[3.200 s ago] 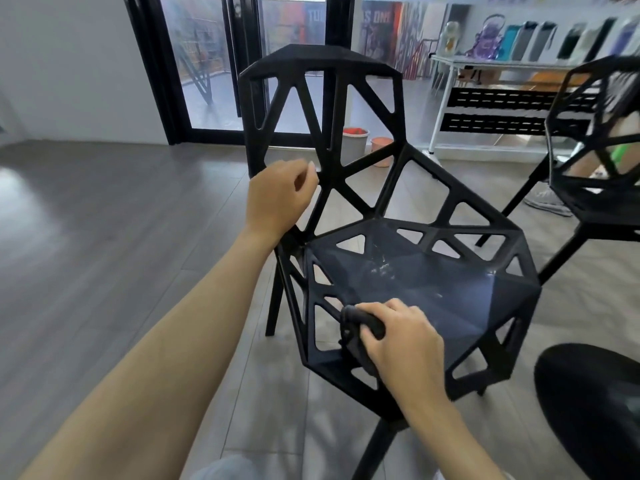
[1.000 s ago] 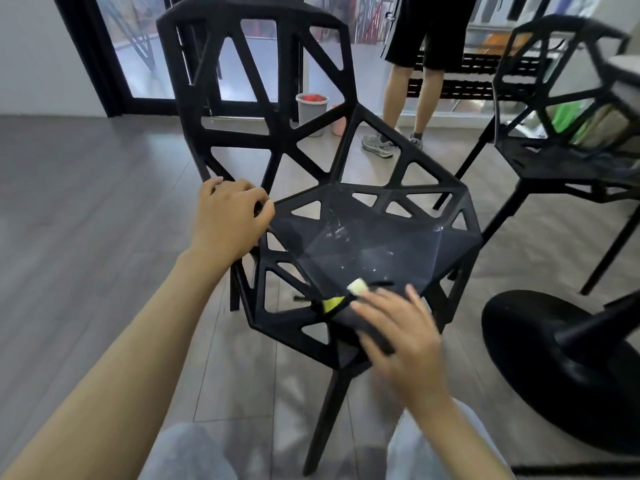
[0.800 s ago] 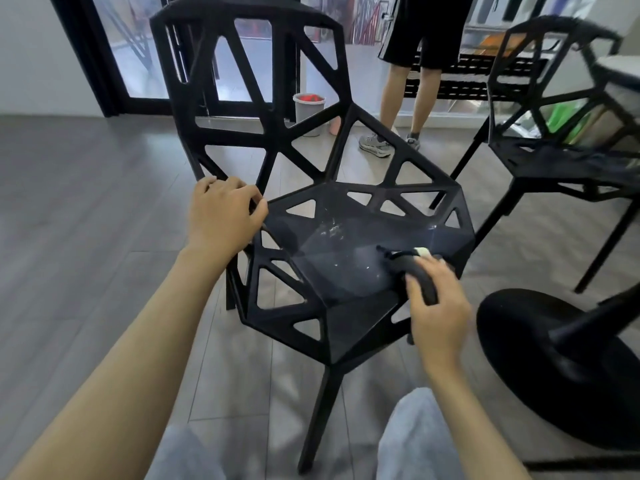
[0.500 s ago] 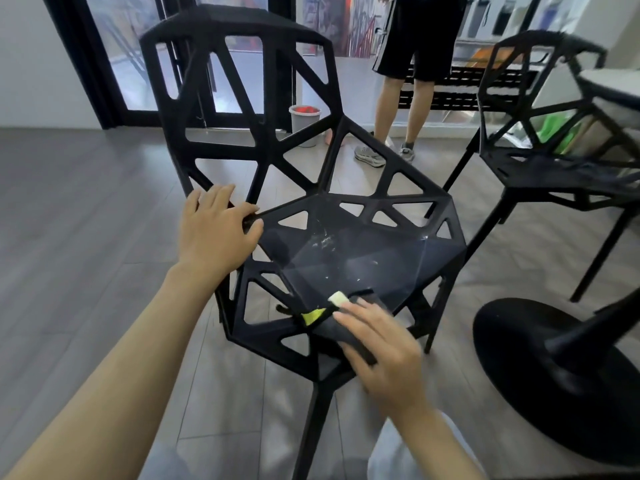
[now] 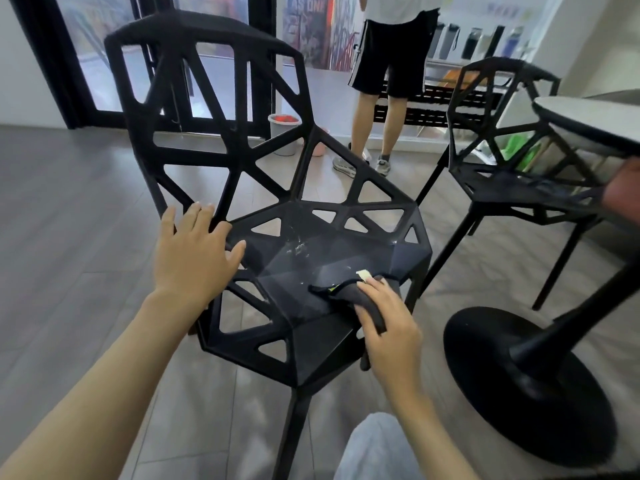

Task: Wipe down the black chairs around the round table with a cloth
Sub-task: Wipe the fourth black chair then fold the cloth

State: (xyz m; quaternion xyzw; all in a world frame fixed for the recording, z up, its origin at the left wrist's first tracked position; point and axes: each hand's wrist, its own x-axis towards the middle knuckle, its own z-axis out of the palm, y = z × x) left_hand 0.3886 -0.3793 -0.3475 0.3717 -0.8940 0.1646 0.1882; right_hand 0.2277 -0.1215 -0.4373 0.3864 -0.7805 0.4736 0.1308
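Standing person (image 5: 388, 64) by glass doors (image 5: 214, 64); grey bucket (image 5: 282, 135) on wood-plank floor (image 5: 69, 237).

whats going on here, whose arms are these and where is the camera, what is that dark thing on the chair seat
There is no machine here. The camera sits on a person's head and looks forward and down, so the two bare arms reaching in from below are that person's own.

The left hand lies with fingers spread at the seat's left edge of a black chair, apparently steadying it. The right hand holds a dark cloth against the seat, where pale specks show.

To the right stand a second chair and the round table with its black base. Behind, another person stands near a small bucket.
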